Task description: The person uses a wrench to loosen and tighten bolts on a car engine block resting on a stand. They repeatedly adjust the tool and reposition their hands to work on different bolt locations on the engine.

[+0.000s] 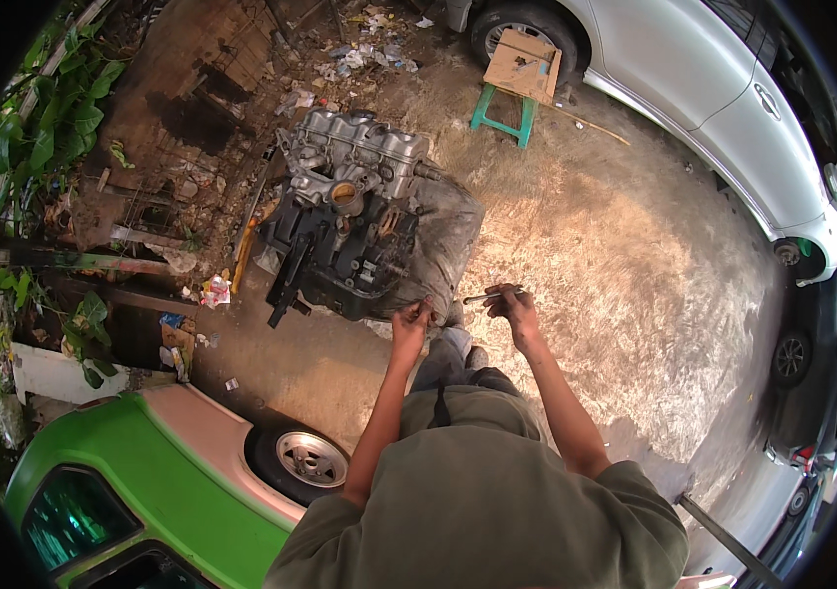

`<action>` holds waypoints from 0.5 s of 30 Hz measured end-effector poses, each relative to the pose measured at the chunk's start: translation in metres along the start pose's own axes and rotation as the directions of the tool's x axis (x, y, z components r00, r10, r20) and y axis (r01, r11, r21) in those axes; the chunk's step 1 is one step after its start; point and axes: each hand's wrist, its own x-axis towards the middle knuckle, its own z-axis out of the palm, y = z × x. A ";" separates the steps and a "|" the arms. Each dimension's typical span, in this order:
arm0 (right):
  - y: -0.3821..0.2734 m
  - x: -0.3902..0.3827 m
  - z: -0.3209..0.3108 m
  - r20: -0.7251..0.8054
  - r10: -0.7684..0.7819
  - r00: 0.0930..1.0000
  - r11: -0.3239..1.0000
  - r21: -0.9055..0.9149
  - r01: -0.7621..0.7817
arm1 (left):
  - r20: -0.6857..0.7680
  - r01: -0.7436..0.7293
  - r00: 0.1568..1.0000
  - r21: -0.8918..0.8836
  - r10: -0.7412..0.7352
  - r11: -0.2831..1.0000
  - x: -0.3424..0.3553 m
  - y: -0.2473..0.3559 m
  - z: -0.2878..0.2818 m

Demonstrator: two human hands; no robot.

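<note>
One slim tool [480, 296], pointing left, long axis crosswise

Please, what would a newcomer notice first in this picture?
Probably the bulky silver-and-black metal engine, left of centre. Beyond its lower right, the person's bare right hand holds a slim silvery tool. A bright green-and-pink car stands at lower left.

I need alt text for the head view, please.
Seen from above, a person's right-hand fingers hold a slim tool; the left-hand fingers are near a grimy engine. A silver car stands upper right, a green vehicle lower left.
</note>
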 end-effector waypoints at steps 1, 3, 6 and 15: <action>0.001 -0.007 0.002 -0.001 0.027 1.000 1.000 0.002 -0.027 | 0.010 -0.023 1.000 -0.001 0.023 1.000 -0.008 -0.004 -0.004; 0.005 -0.020 0.008 0.032 0.007 0.999 1.000 0.017 -0.008 | 0.019 0.015 1.000 0.039 -0.016 0.999 -0.018 -0.009 -0.014; 0.011 -0.034 0.019 0.031 -0.008 0.999 1.000 0.028 0.007 | 0.002 -0.004 1.000 0.005 0.004 1.000 -0.024 -0.010 -0.027; 0.047 -0.033 0.065 -0.017 0.082 0.996 0.996 -0.022 -0.083 | 0.064 -0.041 0.997 0.072 0.037 0.997 0.025 0.009 -0.084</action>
